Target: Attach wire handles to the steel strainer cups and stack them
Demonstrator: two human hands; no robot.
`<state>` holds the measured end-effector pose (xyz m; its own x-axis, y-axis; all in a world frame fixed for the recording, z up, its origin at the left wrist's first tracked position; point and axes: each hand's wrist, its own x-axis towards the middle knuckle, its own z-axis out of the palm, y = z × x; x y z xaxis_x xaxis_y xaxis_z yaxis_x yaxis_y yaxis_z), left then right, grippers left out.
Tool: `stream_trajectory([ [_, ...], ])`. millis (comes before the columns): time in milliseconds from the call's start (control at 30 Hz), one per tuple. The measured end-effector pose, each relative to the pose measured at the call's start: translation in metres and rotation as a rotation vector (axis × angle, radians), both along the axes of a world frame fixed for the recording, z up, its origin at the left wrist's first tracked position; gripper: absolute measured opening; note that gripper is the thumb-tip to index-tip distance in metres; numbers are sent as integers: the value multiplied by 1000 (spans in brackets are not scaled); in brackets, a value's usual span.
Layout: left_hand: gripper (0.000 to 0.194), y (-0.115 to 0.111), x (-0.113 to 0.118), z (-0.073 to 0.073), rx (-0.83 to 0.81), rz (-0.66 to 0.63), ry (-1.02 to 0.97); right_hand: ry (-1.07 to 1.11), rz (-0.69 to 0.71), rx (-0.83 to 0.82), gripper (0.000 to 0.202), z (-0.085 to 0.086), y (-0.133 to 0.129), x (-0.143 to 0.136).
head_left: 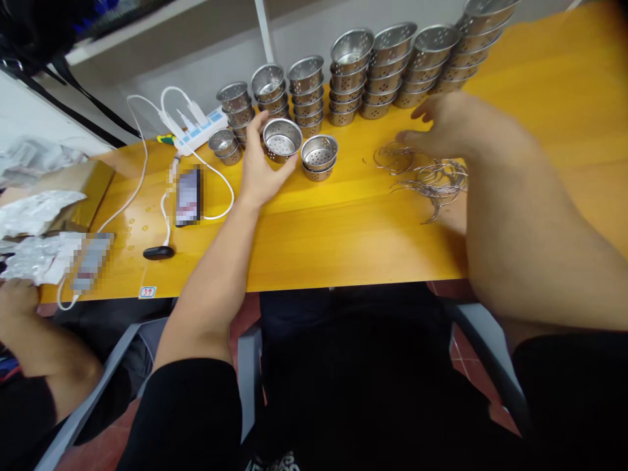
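The left hand (258, 171) grips a cup (283, 147), thumb at its front and fingers around the far side; whether the cup touches the table is hard to tell. The right hand (449, 124) is loosely open, fingers curled and thumb apart, just above the wires (439, 180); contact with them cannot be told.

The yellow table (318, 242) stands against a grey panel (318, 23). Chair arms (250, 379) show below, and at the left rests a co-worker's arm (59, 366) near a box (83, 190).

Seven tall stacks (348, 88) of perforated cups line the back. Two cups make a short stack (320, 160) beside the held one, two more another stack (226, 147) farther left. There is one power strip (201, 134) and one phone (188, 196); the tangled wires cannot be counted.
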<state>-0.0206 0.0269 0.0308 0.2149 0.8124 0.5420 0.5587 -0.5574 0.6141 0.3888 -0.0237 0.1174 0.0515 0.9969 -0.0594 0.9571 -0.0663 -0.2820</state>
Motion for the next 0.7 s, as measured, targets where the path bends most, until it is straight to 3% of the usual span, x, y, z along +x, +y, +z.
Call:
stream_trajectory([
  [100,133,2,-3,-3,-10,-17,11,-92,10,-202,63,1,11,20],
  [200,133,2,-8,-2,-13,-8,38,-120,105,-266,31,-4,20,27],
  [267,135,0,-9,-2,-24,-13,47,-106,132,-258,20,-8,23,26],
  [567,133,-12,-4,3,-50,-47,65,-110,130,-214,11,-4,9,5],
  [700,133,-2,-9,-5,-36,-77,35,-154,124,-214,13,-1,2,-1],
])
